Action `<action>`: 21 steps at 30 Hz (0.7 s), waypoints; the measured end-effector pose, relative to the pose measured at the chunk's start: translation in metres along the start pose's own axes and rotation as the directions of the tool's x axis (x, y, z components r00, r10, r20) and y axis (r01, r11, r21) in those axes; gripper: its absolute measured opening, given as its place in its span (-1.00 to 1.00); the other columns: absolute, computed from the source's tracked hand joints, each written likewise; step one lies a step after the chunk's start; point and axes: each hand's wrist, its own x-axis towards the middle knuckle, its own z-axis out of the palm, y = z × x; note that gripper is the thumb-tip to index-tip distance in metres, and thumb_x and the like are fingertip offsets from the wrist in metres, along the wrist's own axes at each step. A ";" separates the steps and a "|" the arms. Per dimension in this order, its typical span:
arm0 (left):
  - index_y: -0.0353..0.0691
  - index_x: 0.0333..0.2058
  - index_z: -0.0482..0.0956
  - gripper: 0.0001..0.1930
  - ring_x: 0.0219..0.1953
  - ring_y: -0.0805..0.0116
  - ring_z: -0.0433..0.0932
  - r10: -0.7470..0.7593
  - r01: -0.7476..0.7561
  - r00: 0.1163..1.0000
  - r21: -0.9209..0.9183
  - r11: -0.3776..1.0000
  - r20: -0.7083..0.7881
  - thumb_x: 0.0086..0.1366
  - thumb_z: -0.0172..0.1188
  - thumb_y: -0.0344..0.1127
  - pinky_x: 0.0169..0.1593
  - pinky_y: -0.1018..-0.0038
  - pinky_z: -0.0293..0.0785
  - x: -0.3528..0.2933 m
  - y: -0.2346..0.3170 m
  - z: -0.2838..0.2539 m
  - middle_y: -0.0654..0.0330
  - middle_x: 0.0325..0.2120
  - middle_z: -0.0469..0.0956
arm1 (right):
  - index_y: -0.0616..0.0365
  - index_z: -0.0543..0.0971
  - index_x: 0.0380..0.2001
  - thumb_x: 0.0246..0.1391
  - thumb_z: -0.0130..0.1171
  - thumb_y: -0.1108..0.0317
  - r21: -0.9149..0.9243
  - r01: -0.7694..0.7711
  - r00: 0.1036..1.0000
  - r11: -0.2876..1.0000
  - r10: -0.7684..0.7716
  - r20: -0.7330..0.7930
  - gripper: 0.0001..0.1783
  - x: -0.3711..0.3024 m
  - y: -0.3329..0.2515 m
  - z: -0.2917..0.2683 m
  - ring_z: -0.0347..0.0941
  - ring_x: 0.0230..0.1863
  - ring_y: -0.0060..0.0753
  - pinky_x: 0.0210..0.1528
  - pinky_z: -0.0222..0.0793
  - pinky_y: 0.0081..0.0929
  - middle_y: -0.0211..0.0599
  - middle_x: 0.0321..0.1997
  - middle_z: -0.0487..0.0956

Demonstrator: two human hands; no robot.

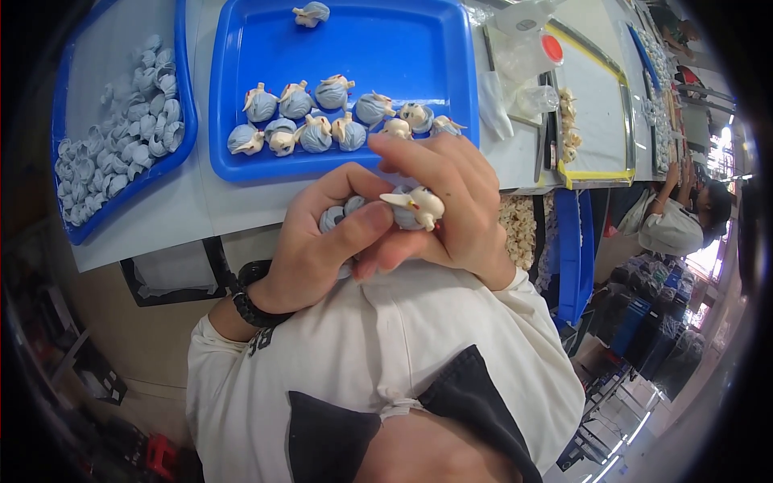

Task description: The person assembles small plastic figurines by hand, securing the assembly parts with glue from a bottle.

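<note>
Just in front of my chest, my two hands meet around a small doll head [423, 208] with pale skin, a pointed ear and grey hair. My right hand [455, 197] is closed about it, fingers curled over from the right. The thumb of my left hand [322, 237] reaches the ear side of the head. Grey rounded hair pieces [332, 217] sit in my curled left fingers, partly hidden. Beyond my hands, a blue tray [346, 48] carries several similar doll heads [316, 133] in two rough rows, with a single head [311, 14] near its far edge.
At the left stands a blue-rimmed bin [189, 121] with many grey hair shells [121, 153]. A bottle with a red cap [552, 48] and clear plastic bags lie right of the tray. Farther right is a yellow-edged frame [596, 175] beside pale parts. Another person [672, 225] works at the far right.
</note>
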 end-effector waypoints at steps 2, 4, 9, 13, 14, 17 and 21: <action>-0.27 -0.33 0.35 -0.79 -0.63 0.70 0.29 0.014 -0.013 1.000 0.028 1.000 -0.011 0.22 0.01 -0.23 -0.57 0.75 0.19 0.001 0.000 0.000 0.27 -0.51 0.44 | 0.30 0.44 -0.23 -0.23 0.11 -0.19 0.011 0.036 0.999 0.999 -0.036 -0.025 -0.29 0.000 0.001 0.001 0.39 -0.55 -0.35 -0.52 0.22 -0.51 -0.28 -0.54 0.46; -0.27 -0.38 0.35 -0.79 -0.66 0.68 0.28 0.001 -0.001 1.000 -0.006 1.000 -0.002 0.22 0.01 -0.22 -0.59 0.75 0.17 0.002 -0.001 0.001 0.26 -0.54 0.44 | 0.26 0.47 -0.37 -0.16 0.08 -0.16 -0.036 0.017 1.000 0.999 -0.017 0.021 -0.40 -0.002 0.000 0.000 0.36 -0.59 -0.35 -0.55 0.18 -0.50 -0.31 -0.58 0.46; -0.27 -0.42 0.35 -0.79 -0.68 0.65 0.29 -0.013 0.011 0.999 0.047 0.999 0.032 0.22 0.02 -0.23 -0.61 0.74 0.17 0.000 0.000 -0.001 0.25 -0.59 0.43 | 0.20 0.47 -0.61 -0.05 -0.06 -0.17 0.025 -0.047 0.999 0.999 0.047 0.002 -0.44 -0.006 0.000 -0.001 0.28 -0.68 -0.39 -0.61 0.09 -0.49 -0.36 -0.68 0.42; -0.27 -0.43 0.36 -0.80 -0.67 0.66 0.30 -0.025 0.023 0.999 0.044 0.999 0.036 0.20 0.05 -0.24 -0.61 0.73 0.17 0.000 0.000 -0.001 0.24 -0.59 0.44 | 0.17 0.44 -0.70 -0.02 -0.13 -0.18 0.058 -0.079 0.997 0.995 0.080 -0.020 -0.40 -0.006 0.001 0.001 0.22 -0.74 -0.41 -0.65 0.05 -0.50 -0.39 -0.74 0.39; -0.27 -0.43 0.36 -0.80 -0.67 0.66 0.30 -0.024 0.022 0.999 0.043 0.999 0.035 0.20 0.05 -0.24 -0.61 0.73 0.17 0.000 0.000 -0.001 0.24 -0.59 0.44 | 0.17 0.44 -0.70 -0.02 -0.13 -0.18 0.058 -0.078 0.997 0.995 0.079 -0.019 -0.40 -0.006 0.001 0.001 0.22 -0.74 -0.41 -0.65 0.05 -0.50 -0.39 -0.74 0.39; -0.27 -0.42 0.37 -0.82 -0.67 0.66 0.31 -0.019 0.017 1.000 0.055 0.998 0.025 0.18 0.08 -0.27 -0.61 0.73 0.17 0.000 0.000 -0.001 0.23 -0.58 0.45 | 0.17 0.44 -0.70 -0.02 -0.13 -0.17 0.056 -0.080 0.996 0.995 0.082 -0.031 -0.41 -0.007 0.001 0.002 0.21 -0.75 -0.42 -0.65 0.04 -0.50 -0.40 -0.75 0.38; -0.27 -0.37 0.37 -0.81 -0.67 0.67 0.31 0.000 -0.002 1.000 0.093 0.996 0.026 0.13 0.14 -0.30 -0.61 0.74 0.18 -0.001 -0.001 -0.002 0.27 -0.58 0.43 | 0.13 0.42 -0.70 -0.16 -0.03 -0.26 0.051 -0.027 1.000 0.998 0.028 -0.009 -0.40 -0.007 0.007 0.003 0.19 -0.74 -0.44 -0.65 0.01 -0.51 -0.44 -0.75 0.33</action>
